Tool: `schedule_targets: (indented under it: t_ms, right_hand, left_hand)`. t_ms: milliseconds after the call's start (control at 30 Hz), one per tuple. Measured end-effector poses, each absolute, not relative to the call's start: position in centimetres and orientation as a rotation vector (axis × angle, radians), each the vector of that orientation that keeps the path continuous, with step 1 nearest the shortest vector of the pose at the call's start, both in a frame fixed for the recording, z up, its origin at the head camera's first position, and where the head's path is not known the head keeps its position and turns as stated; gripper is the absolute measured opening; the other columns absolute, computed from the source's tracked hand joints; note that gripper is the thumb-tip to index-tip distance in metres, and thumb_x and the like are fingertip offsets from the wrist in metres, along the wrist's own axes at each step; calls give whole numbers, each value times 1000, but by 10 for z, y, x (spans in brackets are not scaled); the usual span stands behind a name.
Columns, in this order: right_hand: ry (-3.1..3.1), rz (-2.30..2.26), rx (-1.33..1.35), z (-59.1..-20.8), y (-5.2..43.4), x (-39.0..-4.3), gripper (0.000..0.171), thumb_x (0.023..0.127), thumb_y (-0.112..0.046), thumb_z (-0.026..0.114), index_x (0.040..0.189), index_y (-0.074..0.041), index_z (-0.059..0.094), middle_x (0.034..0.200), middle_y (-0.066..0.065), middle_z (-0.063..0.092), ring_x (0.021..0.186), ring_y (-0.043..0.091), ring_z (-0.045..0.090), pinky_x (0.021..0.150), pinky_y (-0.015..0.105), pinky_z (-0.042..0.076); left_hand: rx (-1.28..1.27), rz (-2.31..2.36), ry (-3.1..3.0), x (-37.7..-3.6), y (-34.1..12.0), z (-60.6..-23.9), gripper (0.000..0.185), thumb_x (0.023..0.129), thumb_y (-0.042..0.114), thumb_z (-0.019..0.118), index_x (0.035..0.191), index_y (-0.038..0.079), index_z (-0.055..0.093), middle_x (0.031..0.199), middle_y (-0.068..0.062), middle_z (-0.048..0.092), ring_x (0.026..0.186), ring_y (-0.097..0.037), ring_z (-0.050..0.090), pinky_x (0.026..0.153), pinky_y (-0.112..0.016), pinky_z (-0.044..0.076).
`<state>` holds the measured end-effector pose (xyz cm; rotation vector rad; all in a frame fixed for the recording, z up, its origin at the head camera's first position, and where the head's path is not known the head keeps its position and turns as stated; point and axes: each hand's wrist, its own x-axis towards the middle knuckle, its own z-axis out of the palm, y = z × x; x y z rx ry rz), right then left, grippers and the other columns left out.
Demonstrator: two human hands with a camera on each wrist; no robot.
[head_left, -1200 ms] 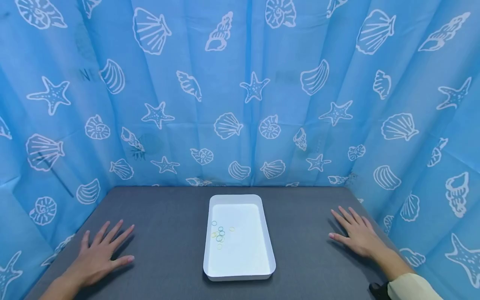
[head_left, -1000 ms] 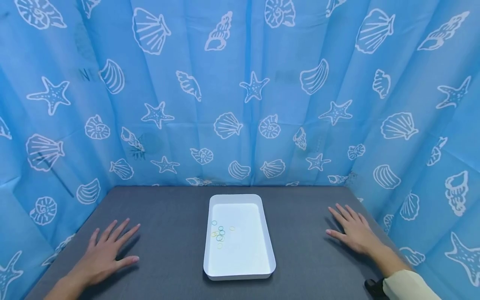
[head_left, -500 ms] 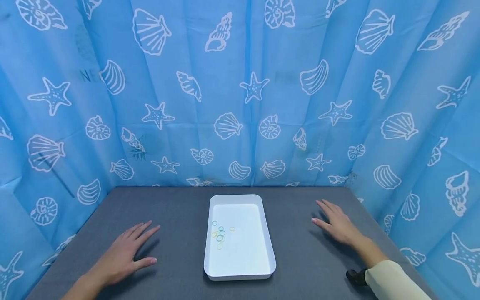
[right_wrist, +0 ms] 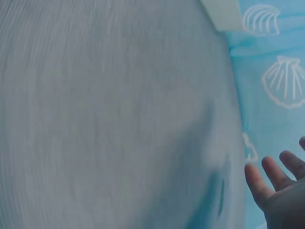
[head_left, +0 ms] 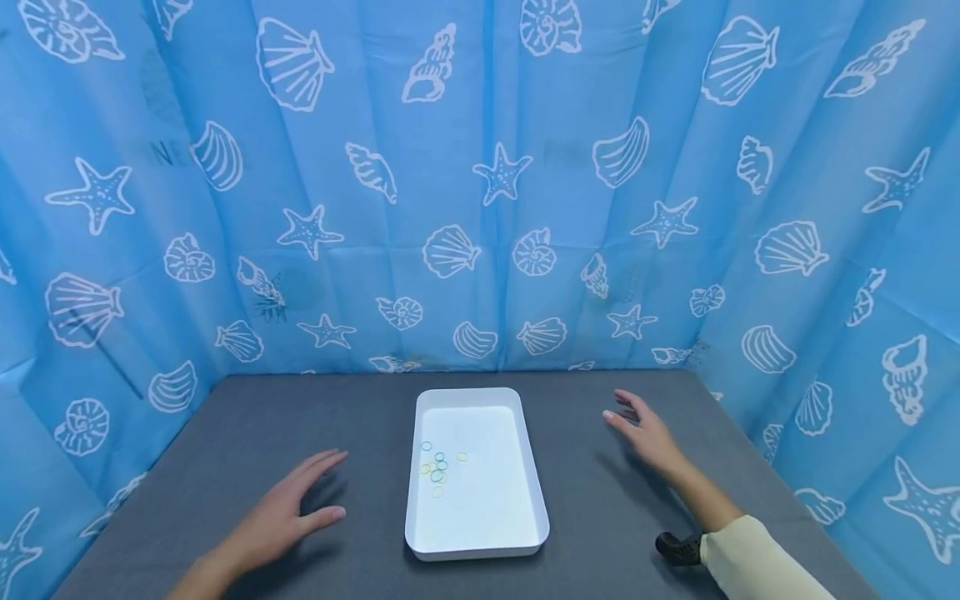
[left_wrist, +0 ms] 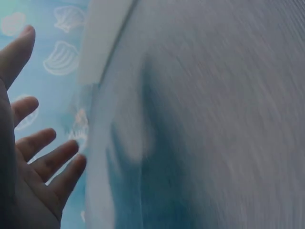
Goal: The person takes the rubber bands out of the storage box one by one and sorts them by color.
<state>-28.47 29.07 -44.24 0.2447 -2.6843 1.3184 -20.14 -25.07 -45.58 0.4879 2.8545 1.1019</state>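
1 white tray (head_left: 534, 500) sits on 1 grey worktop (head_left: 360, 417). Inside it, toward 10 o'clock, lies a cluster of about 9 small rubber bands (head_left: 437, 467) in blue, green and yellow; they overlap, so the count is approximate. 2 hands are in view: 1 left hand (head_left: 281, 517), 1 right hand (head_left: 647, 432).

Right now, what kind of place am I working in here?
It looks like a small curtained-off tabletop booth, probably a staged recording setup rather than a home or shop. A blue seashell-print curtain encloses three sides of a grey table, which holds only a white tray with small coloured rubber bands.
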Motion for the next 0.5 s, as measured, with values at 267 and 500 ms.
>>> schedule_targets:
  t_ms: [267, 500]
  right_hand:
    - [-2434, 1795, 216, -435, 255, -283, 52, 103, -22, 52, 143, 6, 35, 140, 29, 41, 124, 41, 47, 87, 39, 50]
    - [-2384, 1855, 218, -427, 224, -288, 46, 101, -18, 55, 139, 4, 43, 133, 26, 49, 116, 35, 55, 84, 35, 52]
  left_hand:
    - [531, 1572, 2577, -205, -228, -459, 54, 96, 21, 62, 145, 13, 42, 146, -23, 38, 122, -40, 51, 92, -46, 46]
    - [439, 1704, 2542, -205, -204, -464, 56, 94, 20, 65, 145, 10, 42, 145, -20, 42, 115, -33, 56, 83, -36, 51]
